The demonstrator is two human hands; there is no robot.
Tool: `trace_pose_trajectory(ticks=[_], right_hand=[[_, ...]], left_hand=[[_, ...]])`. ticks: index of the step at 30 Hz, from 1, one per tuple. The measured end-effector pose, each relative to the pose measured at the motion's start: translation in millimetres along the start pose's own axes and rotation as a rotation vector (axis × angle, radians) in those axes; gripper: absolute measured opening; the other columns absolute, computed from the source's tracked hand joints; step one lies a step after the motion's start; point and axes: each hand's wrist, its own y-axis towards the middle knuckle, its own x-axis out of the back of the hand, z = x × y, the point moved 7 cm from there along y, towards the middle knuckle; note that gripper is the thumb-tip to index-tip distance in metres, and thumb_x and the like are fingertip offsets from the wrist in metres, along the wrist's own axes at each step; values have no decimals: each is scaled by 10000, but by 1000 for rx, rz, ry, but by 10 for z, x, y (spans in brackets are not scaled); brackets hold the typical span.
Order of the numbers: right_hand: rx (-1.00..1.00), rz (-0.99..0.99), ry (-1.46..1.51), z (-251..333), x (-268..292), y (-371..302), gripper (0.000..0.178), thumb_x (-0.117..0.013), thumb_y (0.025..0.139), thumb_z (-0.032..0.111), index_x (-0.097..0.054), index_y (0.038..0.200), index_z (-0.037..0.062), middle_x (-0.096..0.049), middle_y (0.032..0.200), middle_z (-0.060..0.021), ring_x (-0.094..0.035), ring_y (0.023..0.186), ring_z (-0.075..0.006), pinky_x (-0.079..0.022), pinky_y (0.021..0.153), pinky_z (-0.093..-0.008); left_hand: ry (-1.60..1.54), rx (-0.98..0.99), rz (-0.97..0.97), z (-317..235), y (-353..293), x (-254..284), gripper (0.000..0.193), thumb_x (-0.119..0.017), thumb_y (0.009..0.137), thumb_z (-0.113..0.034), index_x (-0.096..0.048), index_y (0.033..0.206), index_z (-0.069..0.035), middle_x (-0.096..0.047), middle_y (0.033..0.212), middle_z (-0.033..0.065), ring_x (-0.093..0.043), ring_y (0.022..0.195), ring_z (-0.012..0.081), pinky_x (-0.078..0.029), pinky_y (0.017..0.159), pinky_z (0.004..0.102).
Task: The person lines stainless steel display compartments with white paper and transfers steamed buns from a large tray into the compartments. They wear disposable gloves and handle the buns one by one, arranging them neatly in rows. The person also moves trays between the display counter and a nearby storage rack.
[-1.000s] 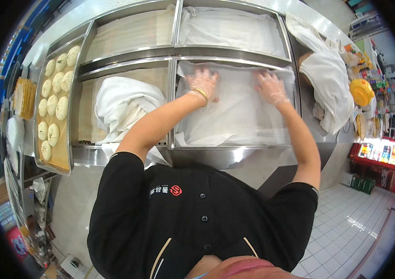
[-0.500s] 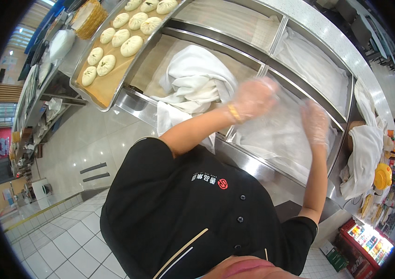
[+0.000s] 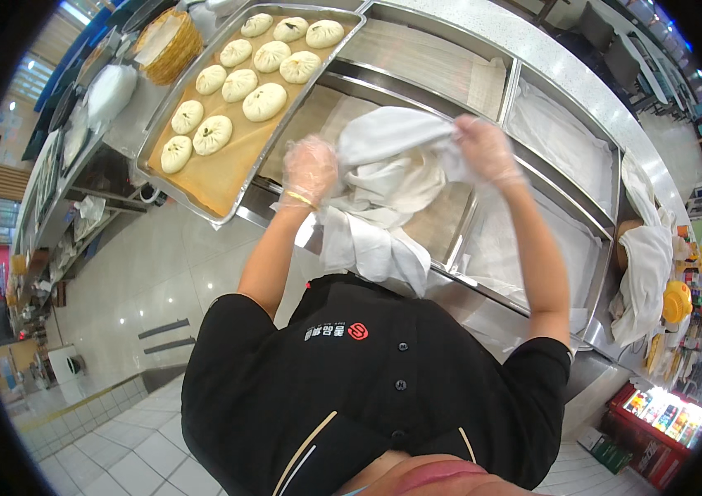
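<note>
From the head camera, both gloved hands are closed on a large white cloth (image 3: 388,178) that lies bunched over a steel counter compartment (image 3: 442,223). The left hand (image 3: 309,169) grips the cloth's left edge in a fist of thin clear plastic glove, a gold bangle at the wrist; the right hand (image 3: 487,149) pinches the cloth's upper right corner and holds it raised above the compartment, so the fabric stretches between the two hands. The rest of the cloth hangs down over the compartment's near rim — its lower folds (image 3: 375,252) drape toward the person's black shirt (image 3: 359,388). Just left of the cloth, a metal tray (image 3: 227,178) lined with brown paper carries rows of pale round buns (image 3: 265,101). Beyond the tray's far left corner sits a stack of flat round baskets (image 3: 171,43). Right of the cloth, further compartments hold flat white liners (image 3: 561,145), and well to the right another white cloth (image 3: 644,277) hangs over the counter's end beside a yellow object (image 3: 676,302).
</note>
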Motion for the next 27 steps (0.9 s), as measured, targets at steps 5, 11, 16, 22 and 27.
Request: trace_pose_trajectory(ticks=[5,11,16,22,27], right_hand=[[13,-95,618,296,521,275,211,-526,933,208,-621,1018,40,-658,911,-67,-584,862,-125,-459,782,-262],[122,-18,309,1166,1374,166,299,-664,825,357,-573,892,80,-564,726,9,-522,696,-80,-411,628,-228],[95,-25,8,900,1849,-216,267,-675,695,205,-577,919,96,-500,709,53,-494,706,-51,-393,635,-184],[-259,94,290,228,1717,-340,180,-632,793,184,-626,944,86,-497,693,66,-448,667,-13,-344,548,-173],[-174,-225,432,12,1580,-160,401,-614,868,414,-618,987,32,-583,842,-15,-538,797,-108,-448,723,-259]], left_hand=[[-727,-518,-470,-732,29,1446,471,-709,737,-205,-514,1116,-4,-550,1150,154,-547,1069,318,-466,857,362],[-507,-534,-151,-694,842,1317,132,-577,752,-118,-587,871,-61,-628,744,185,-621,793,343,-498,711,429],[-843,-690,165,-329,1308,1708,143,-566,889,-178,-640,926,-60,-622,792,35,-567,779,117,-473,737,274],[-768,-603,106,-330,1630,1730,410,-530,895,-446,-560,1114,-101,-623,862,47,-565,858,157,-446,830,316],[-218,-909,-373,-681,1613,1234,1005,-600,650,-747,-336,1342,-68,-431,1263,266,-414,1209,377,-373,987,443]])
